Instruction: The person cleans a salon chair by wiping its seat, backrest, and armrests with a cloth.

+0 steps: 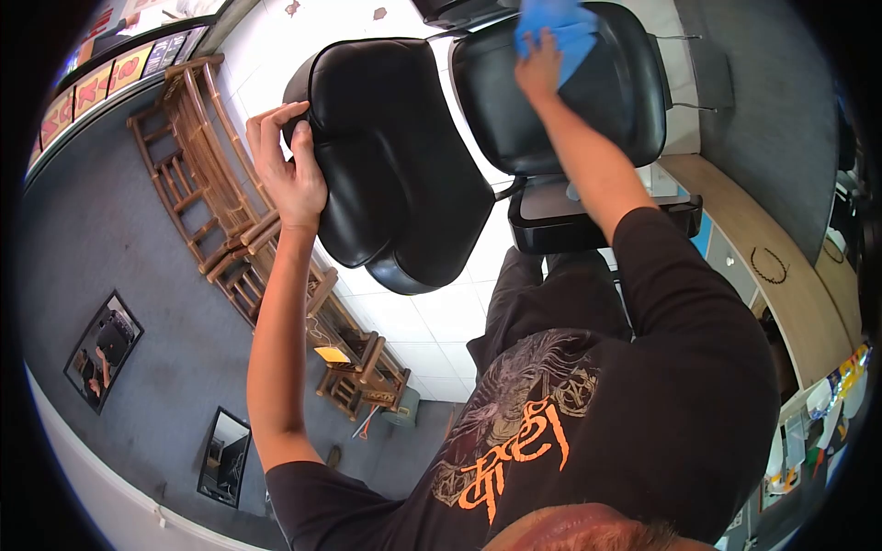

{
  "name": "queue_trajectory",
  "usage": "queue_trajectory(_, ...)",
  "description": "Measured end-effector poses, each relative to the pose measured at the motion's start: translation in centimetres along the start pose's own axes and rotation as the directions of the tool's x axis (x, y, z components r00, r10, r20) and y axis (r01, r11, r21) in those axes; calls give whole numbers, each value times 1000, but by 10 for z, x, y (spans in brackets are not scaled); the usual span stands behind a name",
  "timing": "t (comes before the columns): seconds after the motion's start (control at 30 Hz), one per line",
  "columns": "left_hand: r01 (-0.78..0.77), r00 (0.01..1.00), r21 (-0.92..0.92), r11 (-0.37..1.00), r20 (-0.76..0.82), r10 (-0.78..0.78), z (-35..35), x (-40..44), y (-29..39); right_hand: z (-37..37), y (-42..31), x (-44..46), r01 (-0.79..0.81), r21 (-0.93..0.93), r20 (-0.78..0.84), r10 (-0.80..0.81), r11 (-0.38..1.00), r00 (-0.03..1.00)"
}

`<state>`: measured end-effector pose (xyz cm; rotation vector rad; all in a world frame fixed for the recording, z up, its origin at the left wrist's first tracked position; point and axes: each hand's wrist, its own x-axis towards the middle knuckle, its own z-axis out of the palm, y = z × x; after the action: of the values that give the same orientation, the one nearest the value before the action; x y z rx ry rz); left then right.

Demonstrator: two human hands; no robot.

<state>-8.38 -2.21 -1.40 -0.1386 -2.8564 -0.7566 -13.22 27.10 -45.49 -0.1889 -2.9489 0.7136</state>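
A black padded barber chair fills the upper middle of the head view. My left hand (292, 170) is at the outer edge of its backrest (381, 138), fingers bent over the rim and thumb against the padding. My right hand (540, 69) holds a blue cloth (574, 41) against the far part of the black seat (514, 115). The cloth is bunched and slightly blurred, and it hides some fingertips. Beside the seat, nearest my body, is a black armrest (560, 230).
Bamboo benches (216, 174) line the grey wall on the left, with two framed mirrors (104, 351) on that wall. A wooden counter (781, 266) with a dark beaded loop (770, 266) runs along the right. White tiles (418, 317) cover the floor.
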Motion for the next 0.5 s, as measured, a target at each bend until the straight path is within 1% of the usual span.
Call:
queue_trajectory(0.07,-4,1000,3,1000,-4,4,0,0,1,-1,-52,-47,75,67,131,-83,995,988)
queue_trajectory(0.13,-9,1000,-3,1000,-9,9,2,-2,-3,-9,-79,-86,166,174,254,-207,971,945)
queue_trajectory(0.17,-15,1000,-9,1000,-15,15,2,-1,-6,-22,-81,-102,222,219,370,-291,950,882)
queue_trajectory(0.2,-21,1000,3,1000,-14,21,2,0,-6,-33,-80,-115,271,268,475,-371,925,798)
queue_trajectory(0.23,-26,1000,13,1000,-10,26,1,1,-4,-34,-68,-133,391,297,505,-491,871,710)
queue_trajectory(0.3,-28,1000,8,1000,-6,28,-1,-2,-2,-40,-44,-166,272,462,665,-532,844,523)
queue_trajectory(0.37,-31,999,-20,999,-20,31,1,-2,-3,-77,-20,-181,140,498,784,-514,856,348)
queue_trajectory(0.4,-27,999,-1,1000,-23,27,1,-2,-2,-92,-6,-186,68,501,828,-501,863,251)
queue_trajectory(0.43,-41,999,-8,999,-30,40,2,-2,-3,-95,6,-191,-40,443,871,-419,896,258)
queue_trajectory(0.5,-68,997,-18,998,-47,67,4,-2,-7,-93,27,-197,-250,311,936,-251,917,245)
